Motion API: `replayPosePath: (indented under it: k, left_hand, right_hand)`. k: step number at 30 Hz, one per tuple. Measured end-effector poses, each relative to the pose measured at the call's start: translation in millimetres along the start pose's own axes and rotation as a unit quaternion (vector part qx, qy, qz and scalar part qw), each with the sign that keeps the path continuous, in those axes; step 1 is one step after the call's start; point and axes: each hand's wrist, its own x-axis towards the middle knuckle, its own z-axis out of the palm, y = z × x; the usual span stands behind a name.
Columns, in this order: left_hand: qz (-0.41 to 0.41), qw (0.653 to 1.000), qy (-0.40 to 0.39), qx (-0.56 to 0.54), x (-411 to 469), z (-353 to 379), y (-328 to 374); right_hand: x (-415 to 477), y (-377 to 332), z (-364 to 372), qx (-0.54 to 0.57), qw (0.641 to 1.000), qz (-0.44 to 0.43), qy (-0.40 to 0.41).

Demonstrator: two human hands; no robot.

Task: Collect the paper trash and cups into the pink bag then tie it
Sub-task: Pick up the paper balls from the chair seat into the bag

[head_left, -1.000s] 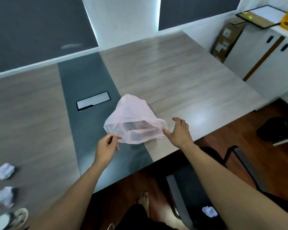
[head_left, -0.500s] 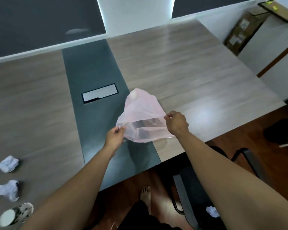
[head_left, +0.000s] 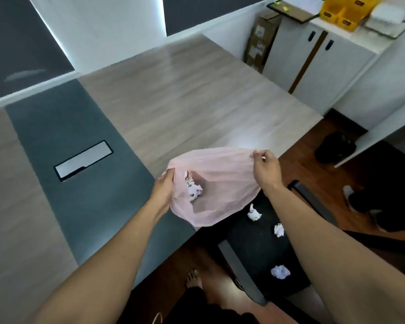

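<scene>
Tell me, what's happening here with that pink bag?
A person is collecting trash. The left hand grips one side of the pink bag and the right hand pinches the other, holding it stretched out above the near edge of the table. Crumpled paper shows through the plastic. Three more paper balls lie on the black chair seat below. The bag is not yet tied.

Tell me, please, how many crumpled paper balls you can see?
4. Three paper balls lie on the black chair: one, another, a third. A fourth shows through the pink bag. Others may be hidden.
</scene>
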Motion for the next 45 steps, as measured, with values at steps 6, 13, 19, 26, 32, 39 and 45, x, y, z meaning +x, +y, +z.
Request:
replayPosePath:
  k: [6,13,19,26,32,39,45]
  left_hand:
    - [-0.041,0.994,-0.095,0.020,-2.3,69.9,-3.5]
    - [-0.042,0.981,-0.169,0.082,-8.0,133.6,-23.6]
    - [-0.040,0.966,-0.176,0.184,-12.5,164.8,-55.6]
    - [-0.057,0.955,-0.148,0.250,-37.2,187.3,-96.0]
    - [-0.106,0.950,-0.129,0.266,-53.5,200.3,-126.6]
    - [-0.123,0.950,-0.118,0.263,-65.4,214.4,-136.1]
    - [-0.128,0.939,-0.061,0.313,-57.4,215.7,-145.8]
  right_hand:
    - [-10.3,27.3,-90.1,-0.027,0.991,0.005,0.132]
    - [-25.6,68.3,-160.8,-0.036,0.975,0.054,0.212]
    - [-40.8,117.5,-185.8,-0.051,0.969,0.105,0.216]
    - [-52.0,168.2,-196.2,-0.069,0.967,0.161,0.186]
    - [-47.2,208.9,-205.2,-0.071,0.969,0.181,0.155]
    - [-44.8,245.9,-210.3,-0.059,0.977,0.190,0.080]
    - [-51.3,270.5,-194.4,-0.084,0.974,0.209,0.000]
